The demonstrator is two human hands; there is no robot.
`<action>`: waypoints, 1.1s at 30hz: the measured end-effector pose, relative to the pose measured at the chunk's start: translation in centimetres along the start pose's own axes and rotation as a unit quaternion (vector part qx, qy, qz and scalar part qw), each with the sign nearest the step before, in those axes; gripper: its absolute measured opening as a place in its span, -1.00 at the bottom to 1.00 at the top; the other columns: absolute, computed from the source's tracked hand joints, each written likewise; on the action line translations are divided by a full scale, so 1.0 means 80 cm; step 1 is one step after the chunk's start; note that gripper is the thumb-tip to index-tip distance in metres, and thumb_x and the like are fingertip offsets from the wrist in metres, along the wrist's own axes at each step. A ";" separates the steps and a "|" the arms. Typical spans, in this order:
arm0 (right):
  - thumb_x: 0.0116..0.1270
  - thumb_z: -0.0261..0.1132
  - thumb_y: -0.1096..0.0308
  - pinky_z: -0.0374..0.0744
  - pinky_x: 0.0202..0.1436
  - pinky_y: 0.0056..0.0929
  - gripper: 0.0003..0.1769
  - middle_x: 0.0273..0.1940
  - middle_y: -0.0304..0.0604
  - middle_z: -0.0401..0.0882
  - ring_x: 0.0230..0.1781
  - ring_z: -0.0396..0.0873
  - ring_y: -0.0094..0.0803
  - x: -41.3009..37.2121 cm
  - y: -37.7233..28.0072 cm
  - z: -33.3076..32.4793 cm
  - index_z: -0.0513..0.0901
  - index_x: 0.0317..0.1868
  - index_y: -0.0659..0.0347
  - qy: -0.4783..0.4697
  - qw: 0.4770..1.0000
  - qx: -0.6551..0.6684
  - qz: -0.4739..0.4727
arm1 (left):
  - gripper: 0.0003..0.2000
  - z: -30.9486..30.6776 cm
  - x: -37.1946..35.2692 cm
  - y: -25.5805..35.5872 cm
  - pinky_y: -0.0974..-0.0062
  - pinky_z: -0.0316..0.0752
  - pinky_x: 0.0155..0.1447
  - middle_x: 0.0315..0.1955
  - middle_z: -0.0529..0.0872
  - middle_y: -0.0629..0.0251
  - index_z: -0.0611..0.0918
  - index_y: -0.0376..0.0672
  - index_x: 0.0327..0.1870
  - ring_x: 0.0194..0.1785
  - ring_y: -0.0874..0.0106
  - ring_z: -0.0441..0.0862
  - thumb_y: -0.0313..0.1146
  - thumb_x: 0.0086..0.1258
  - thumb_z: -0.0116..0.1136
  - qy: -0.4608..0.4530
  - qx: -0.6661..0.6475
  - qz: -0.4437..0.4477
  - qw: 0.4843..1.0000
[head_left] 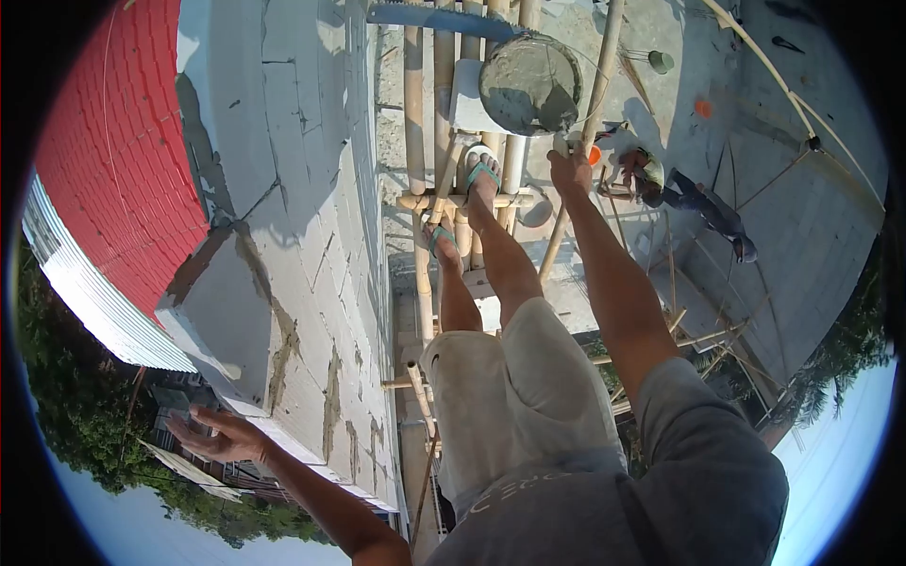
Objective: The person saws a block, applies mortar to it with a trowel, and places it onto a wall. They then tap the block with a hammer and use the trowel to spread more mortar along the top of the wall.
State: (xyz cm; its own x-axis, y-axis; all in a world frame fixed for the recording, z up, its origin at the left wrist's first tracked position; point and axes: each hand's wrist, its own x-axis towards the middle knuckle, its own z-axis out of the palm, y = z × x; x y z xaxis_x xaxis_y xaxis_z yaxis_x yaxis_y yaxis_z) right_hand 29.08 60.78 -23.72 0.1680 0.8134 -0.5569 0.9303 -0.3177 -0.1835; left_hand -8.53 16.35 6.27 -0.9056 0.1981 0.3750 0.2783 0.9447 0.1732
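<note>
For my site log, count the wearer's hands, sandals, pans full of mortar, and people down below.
Hands: 2, left hand, right hand
Sandals: 2
Pan of mortar: 1
Person below: 1
Total: 6

Block wall [302, 189] left of bamboo scaffold [444, 141]; mortar pan [528, 83] seemingly on it, ahead; another person [694, 198] below, rightward.

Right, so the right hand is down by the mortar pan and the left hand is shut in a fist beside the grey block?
Not quite. The head view shows the left hand open, fingers spread, not in a fist. The rest holds: it is beside the grey block, and the right hand is down by the mortar pan.
</note>
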 end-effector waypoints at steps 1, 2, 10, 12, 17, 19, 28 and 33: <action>0.20 0.30 0.04 0.58 0.21 0.03 -0.45 0.06 0.14 0.73 0.14 0.67 0.12 -0.007 0.001 -0.008 0.55 0.17 0.08 0.005 1.000 -0.010 -0.019 | -0.49 -0.003 -0.009 0.016 0.17 0.48 0.41 0.29 0.57 -0.05 0.45 -0.32 0.44 0.34 0.15 0.56 -0.10 0.67 0.02 -0.004 0.003 0.000 1.000; 0.22 0.29 0.04 0.58 0.20 0.04 -0.46 0.06 0.13 0.73 0.14 0.67 0.11 -0.015 0.001 -0.016 0.55 0.16 0.08 0.010 0.999 -0.019 -0.039 | -0.50 0.000 -0.018 0.034 0.17 0.50 0.41 0.27 0.58 -0.05 0.41 -0.34 0.44 0.33 0.15 0.57 -0.18 0.66 0.05 -0.002 -0.065 0.062 0.996; 0.28 0.32 -0.02 0.59 0.15 0.05 -0.44 0.00 0.09 0.76 0.07 0.71 0.08 0.006 0.026 -0.016 0.58 0.18 0.13 0.028 0.993 -0.099 -0.065 | -0.41 0.188 -0.193 0.303 0.29 0.44 0.43 0.27 0.58 0.05 0.33 -0.22 0.55 0.31 0.30 0.56 -0.39 0.53 0.22 -0.500 -0.396 -0.071 0.767; 0.28 0.35 -0.04 0.60 0.15 0.04 -0.42 0.00 0.09 0.76 0.07 0.71 0.09 0.021 0.026 -0.024 0.59 0.17 0.17 -0.078 0.994 -0.027 -0.064 | -0.40 0.234 -0.226 0.346 0.28 0.47 0.41 0.28 0.57 -0.03 0.35 -0.24 0.53 0.34 0.28 0.55 -0.36 0.52 0.24 -0.568 -0.447 -0.099 0.684; 0.27 0.36 0.00 0.61 0.13 0.05 -0.41 0.01 0.12 0.74 0.07 0.70 0.12 0.024 0.021 -0.029 0.54 0.20 0.17 -0.098 0.993 -0.048 -0.036 | -0.45 0.290 -0.273 0.390 0.32 0.55 0.28 0.14 0.70 0.07 0.46 -0.23 0.47 0.20 0.28 0.67 -0.27 0.51 0.27 -0.612 -0.453 -0.061 0.646; 0.26 0.34 0.05 0.60 0.15 0.08 -0.43 0.03 0.12 0.73 0.06 0.69 0.14 -0.010 0.012 -0.040 0.50 0.21 0.14 -0.018 0.995 -0.085 -0.043 | -0.40 0.301 -0.286 0.391 0.44 0.53 0.25 0.12 0.71 0.09 0.38 -0.32 0.48 0.19 0.36 0.66 -0.23 0.53 0.25 -0.670 -0.428 -0.099 0.598; 0.21 0.39 -0.05 0.62 0.14 -0.03 -0.46 0.04 0.06 0.73 0.07 0.69 0.09 0.001 0.091 0.002 0.61 0.07 0.12 -0.030 0.998 -0.040 -0.050 | -0.39 0.350 -0.312 0.359 0.42 0.54 0.23 0.14 0.72 0.02 0.45 -0.27 0.46 0.18 0.33 0.67 -0.12 0.50 0.27 -0.680 -0.382 -0.134 0.612; 0.11 0.57 0.24 0.50 0.30 -0.25 -0.56 0.07 -0.05 0.51 0.16 0.47 -0.07 0.028 0.094 -0.006 0.67 0.00 0.09 0.075 0.955 0.124 -0.258 | -0.21 0.378 -0.294 0.353 0.33 0.37 0.43 0.28 0.64 -0.03 0.30 -0.33 0.54 0.36 0.30 0.53 -0.04 0.44 0.35 -0.682 -0.368 -0.258 0.577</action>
State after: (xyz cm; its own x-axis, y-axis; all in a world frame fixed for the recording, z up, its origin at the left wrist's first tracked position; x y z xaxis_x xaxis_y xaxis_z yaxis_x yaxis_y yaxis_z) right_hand 36.56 60.41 -25.97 -0.2298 0.9478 -0.2209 0.7989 0.0541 -0.5990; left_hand 10.99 46.28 -25.20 -0.1970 0.4352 -0.8785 -0.5353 0.7030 0.4683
